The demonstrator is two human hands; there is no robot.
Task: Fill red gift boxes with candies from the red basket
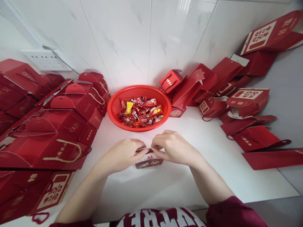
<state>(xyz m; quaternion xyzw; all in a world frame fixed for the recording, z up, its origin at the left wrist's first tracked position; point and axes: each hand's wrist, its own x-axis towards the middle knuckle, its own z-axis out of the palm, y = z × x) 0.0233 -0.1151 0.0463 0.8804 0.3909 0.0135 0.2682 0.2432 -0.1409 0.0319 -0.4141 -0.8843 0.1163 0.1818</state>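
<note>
A small red-and-white gift box (150, 162) with printed red characters stands on the white table in front of me. My left hand (126, 154) pinches its top edge from the left, thumb and fingers closed on it. From the right, my right hand (169, 147) grips the same top edge with bent fingers. Much of the box's upper part is hidden behind both hands. Just beyond them sits a red plastic basket (111, 118) holding wrapped candies (142, 113), mostly red, with one yellow piece (128, 107) among them.
Stacked red gift boxes (68, 126), some with rope handles, line the left side. More red boxes (248, 101) lie piled along the right, a few tipped over. A tiled wall (125, 41) rises behind, with a power socket strip (46, 60) at left.
</note>
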